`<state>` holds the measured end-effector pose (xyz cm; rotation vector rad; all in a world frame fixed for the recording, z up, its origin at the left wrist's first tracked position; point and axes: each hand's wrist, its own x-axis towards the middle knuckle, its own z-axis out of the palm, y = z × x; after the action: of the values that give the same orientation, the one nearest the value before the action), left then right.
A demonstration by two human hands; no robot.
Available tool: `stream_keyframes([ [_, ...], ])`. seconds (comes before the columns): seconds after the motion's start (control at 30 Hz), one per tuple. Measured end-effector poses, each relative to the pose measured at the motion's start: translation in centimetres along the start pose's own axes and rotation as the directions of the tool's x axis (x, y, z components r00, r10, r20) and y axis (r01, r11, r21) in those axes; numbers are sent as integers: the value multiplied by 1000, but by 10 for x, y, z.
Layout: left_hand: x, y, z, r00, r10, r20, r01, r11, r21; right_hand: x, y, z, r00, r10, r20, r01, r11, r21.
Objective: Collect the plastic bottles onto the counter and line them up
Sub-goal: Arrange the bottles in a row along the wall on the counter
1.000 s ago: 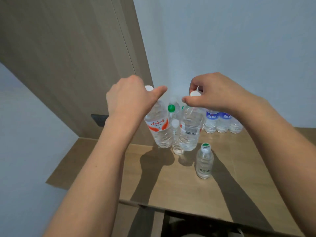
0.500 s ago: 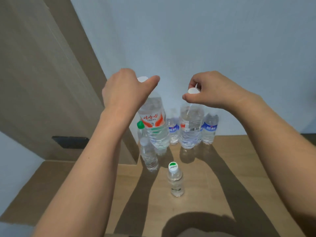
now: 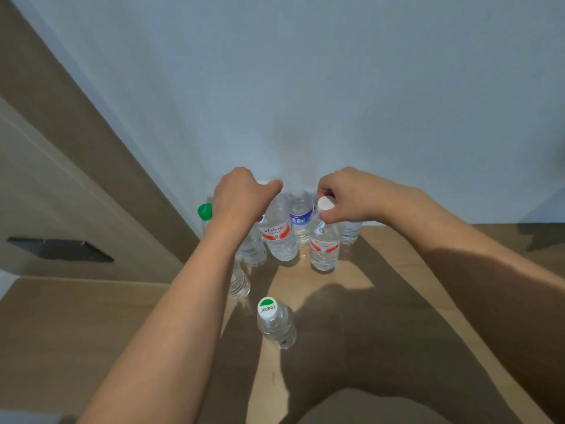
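Head view, left hand [image 3: 241,198] gripping red-labelled bottle [image 3: 277,237] by its cap, right hand [image 3: 345,197] pinching second bottle [image 3: 324,244] cap, near tabletop [image 3: 91,332] back edge, nearer bottle [image 3: 276,324] cap reads "Cestbon".

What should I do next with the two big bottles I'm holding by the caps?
Probably let go of both and fetch the small green-and-white-capped bottle. The left hand and right hand grip the tops of two red-labelled bottles, which appear to stand on the counter near the wall, while that small bottle stands alone nearer you, out of line.
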<state>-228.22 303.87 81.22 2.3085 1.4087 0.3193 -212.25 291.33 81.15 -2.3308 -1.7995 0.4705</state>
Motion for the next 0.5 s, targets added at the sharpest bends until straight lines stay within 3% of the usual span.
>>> stream_keyframes([
  [0.2, 13, -16, 42, 997, -69, 42, 72, 996, -52, 24, 14, 36, 996, -86, 28, 85, 996, 24],
  [0.5, 26, -32, 67, 998, -53, -23, 52, 998, -24, 53, 9, 57, 994, -109, 31, 105, 989, 99],
])
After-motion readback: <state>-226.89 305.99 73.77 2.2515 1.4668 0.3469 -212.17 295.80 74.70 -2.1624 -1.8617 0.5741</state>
